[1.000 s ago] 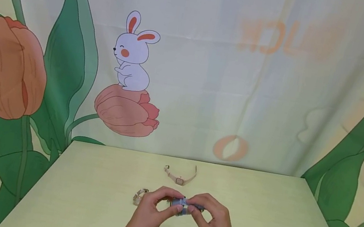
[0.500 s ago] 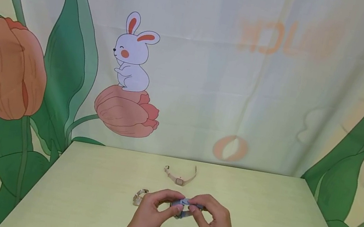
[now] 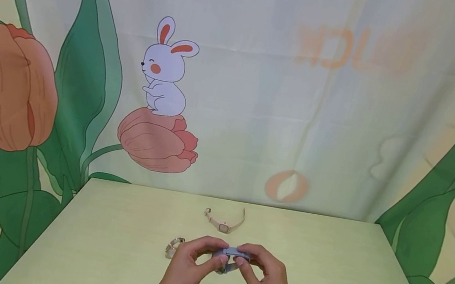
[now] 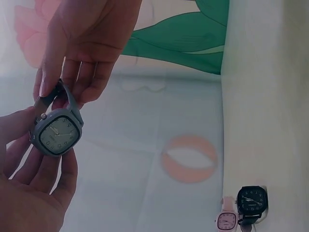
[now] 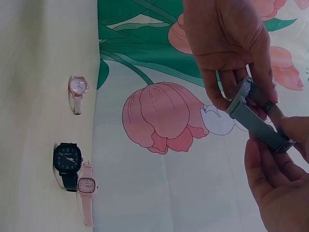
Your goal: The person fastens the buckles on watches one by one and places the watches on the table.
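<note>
Both hands hold a blue-grey wristwatch [image 3: 237, 253] above the table, its strap bent into a loop. My left hand [image 3: 189, 267] grips the case side between thumb and fingers. In the left wrist view the square dial of the wristwatch [image 4: 59, 135] faces the camera, beside the left thumb. My right hand [image 3: 269, 281] pinches the strap's other side. In the right wrist view the strap of the wristwatch [image 5: 260, 126] runs between the left hand [image 5: 231, 43] and the right hand [image 5: 285, 193]. Fingers cover parts of the strap; whether it is buckled, I cannot tell.
A pink watch [image 3: 224, 227] lies on the table [image 3: 325, 261] behind the hands. Left of them is a pale watch [image 3: 174, 248]. The right wrist view also shows a black watch [image 5: 67, 158] touching or close to the pink one. A printed curtain [image 3: 241, 88] hangs behind.
The strap has turned between the fingers, and its upper band now spans straight from hand to hand with an open loop below. The hands have barely moved; the other watches stay put.
</note>
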Tool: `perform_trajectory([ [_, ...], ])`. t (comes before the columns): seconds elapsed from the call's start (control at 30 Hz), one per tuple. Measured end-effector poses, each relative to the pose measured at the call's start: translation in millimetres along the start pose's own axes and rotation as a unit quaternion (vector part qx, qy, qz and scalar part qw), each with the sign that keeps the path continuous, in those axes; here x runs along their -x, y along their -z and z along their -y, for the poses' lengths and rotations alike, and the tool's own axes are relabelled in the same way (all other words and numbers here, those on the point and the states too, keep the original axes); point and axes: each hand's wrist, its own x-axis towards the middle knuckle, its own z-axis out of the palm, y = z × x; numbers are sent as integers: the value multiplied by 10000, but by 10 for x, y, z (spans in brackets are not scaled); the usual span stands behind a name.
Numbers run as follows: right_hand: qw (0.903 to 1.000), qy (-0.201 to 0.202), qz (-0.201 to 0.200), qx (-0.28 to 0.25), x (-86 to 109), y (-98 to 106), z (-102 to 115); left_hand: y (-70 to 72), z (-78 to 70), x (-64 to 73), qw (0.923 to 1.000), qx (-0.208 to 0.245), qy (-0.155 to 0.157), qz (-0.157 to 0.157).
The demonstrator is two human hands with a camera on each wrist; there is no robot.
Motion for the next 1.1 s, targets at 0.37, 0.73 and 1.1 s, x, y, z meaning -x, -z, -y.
perform_trajectory([
  [0.37,9992,-347,-146,-95,18,-14,38,-19,1,1,9998,109,191,-33],
  [0.73,9992,108,-312,-212,-4,8,8,9,-5,11,9996,98,-110,228],
  [1.1,9999,-152,-34,-16,-54,77,9,27,-47,-3,9995,-58,153,269],
])
